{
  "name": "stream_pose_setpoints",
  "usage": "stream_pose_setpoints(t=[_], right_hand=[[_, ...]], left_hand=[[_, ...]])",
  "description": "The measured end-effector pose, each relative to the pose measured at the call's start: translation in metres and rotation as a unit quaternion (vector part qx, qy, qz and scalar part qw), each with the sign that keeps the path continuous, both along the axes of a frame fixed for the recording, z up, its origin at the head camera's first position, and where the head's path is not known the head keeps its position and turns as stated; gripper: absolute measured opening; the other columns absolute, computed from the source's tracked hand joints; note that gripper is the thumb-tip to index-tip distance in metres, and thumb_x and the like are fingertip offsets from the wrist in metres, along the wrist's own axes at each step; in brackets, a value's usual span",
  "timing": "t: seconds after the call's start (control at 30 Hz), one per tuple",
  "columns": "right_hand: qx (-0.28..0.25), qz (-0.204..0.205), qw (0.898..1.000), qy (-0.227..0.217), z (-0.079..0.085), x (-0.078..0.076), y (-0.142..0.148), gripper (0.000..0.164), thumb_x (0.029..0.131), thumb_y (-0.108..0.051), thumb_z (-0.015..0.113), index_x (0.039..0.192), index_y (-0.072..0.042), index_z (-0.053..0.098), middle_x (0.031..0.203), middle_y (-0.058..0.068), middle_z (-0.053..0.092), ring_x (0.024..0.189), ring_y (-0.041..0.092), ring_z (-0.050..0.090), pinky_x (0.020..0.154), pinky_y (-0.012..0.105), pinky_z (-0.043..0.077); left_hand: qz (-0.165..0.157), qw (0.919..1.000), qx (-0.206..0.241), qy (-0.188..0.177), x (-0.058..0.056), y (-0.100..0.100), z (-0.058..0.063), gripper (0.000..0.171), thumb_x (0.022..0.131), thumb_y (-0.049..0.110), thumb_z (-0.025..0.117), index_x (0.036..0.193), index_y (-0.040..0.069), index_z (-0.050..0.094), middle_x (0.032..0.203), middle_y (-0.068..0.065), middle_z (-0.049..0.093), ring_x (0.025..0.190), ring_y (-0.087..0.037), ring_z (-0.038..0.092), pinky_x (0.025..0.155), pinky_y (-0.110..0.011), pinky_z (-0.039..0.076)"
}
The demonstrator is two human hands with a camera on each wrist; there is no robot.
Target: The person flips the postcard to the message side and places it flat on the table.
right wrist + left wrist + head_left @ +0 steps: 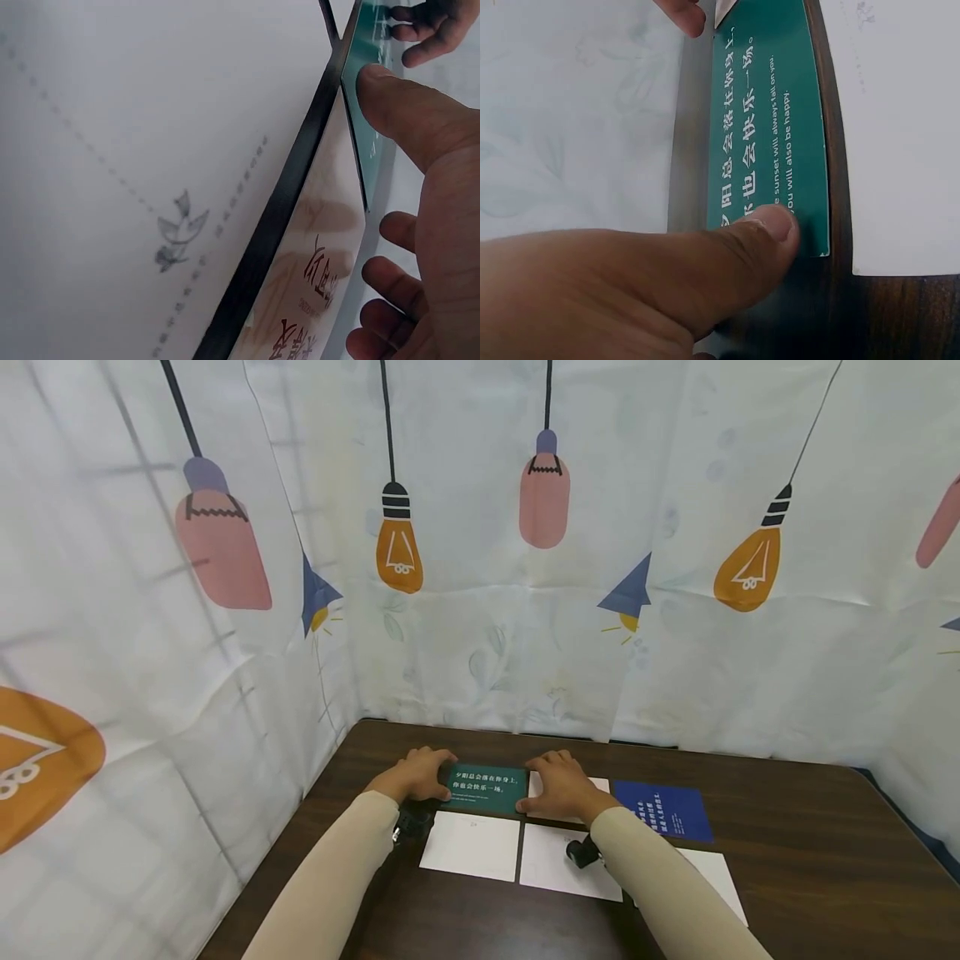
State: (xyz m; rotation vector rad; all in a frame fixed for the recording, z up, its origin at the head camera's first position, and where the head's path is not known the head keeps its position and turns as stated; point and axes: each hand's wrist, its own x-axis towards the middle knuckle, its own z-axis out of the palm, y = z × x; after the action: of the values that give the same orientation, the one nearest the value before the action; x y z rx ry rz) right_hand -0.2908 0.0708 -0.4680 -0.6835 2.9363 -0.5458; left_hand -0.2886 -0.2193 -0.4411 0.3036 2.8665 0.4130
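A green card (pixel 487 789) with white Chinese and English lettering lies on the dark wooden table, between both hands. My left hand (pixel 416 774) is at its left end; in the left wrist view that thumb (pixel 750 240) rests on the card, while its other fingers are mostly hidden. At the right end is my right hand (pixel 558 789), whose thumb (pixel 397 105) touches the card's face and whose other fingers sit loosely bent beyond the edge. Beneath the right hand lies a pale card (pixel 322 247) with reddish script, partly covered in the head view.
A blue card (pixel 678 810) lies to the right. Nearer me, white cards form a row: one at left (pixel 470 845), a middle one (pixel 551 868) with a faint bird drawing, and a right one (pixel 716 877) partly behind my sleeve. A lamp-patterned curtain (pixel 465 652) hangs behind the table.
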Motion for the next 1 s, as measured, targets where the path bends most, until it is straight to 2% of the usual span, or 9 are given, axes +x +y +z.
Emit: stream_pose_setpoints(t=[0.5,0.8,1.0], right_hand=[[0.020,-0.004,1.000,-0.021,0.007,-0.001,-0.006,0.082,0.076,-0.052,0.087,0.143,-0.014,0.059,0.142,0.013,0.049,0.133,0.034,0.038,0.114,0.053,0.027],[0.019,-0.011,0.999,-0.049,0.011,-0.006,-0.011,0.076,0.075,-0.047,0.090,0.139,-0.016,0.061,0.144,0.013,0.046,0.133,0.034,0.036,0.114,0.052,0.026],[0.016,-0.012,0.998,-0.067,0.012,-0.009,-0.011,0.077,0.073,-0.048,0.091,0.137,-0.017,0.062,0.144,0.014,0.045,0.133,0.035,0.036,0.112,0.053,0.026]], left_hand=[[0.017,0.9997,-0.015,-0.003,-0.005,0.006,-0.002,0.065,0.080,0.024,0.090,0.139,0.017,0.062,0.129,-0.018,0.054,0.116,-0.038,0.047,0.099,-0.063,0.039],[0.022,0.9994,-0.018,-0.018,-0.009,0.004,0.000,0.072,0.081,0.025,0.089,0.145,0.016,0.056,0.140,-0.022,0.049,0.127,-0.043,0.043,0.102,-0.067,0.037],[0.029,0.9990,-0.011,-0.031,-0.011,0.006,0.000,0.068,0.080,0.023,0.090,0.140,0.017,0.059,0.135,-0.020,0.050,0.121,-0.039,0.044,0.100,-0.065,0.039]])
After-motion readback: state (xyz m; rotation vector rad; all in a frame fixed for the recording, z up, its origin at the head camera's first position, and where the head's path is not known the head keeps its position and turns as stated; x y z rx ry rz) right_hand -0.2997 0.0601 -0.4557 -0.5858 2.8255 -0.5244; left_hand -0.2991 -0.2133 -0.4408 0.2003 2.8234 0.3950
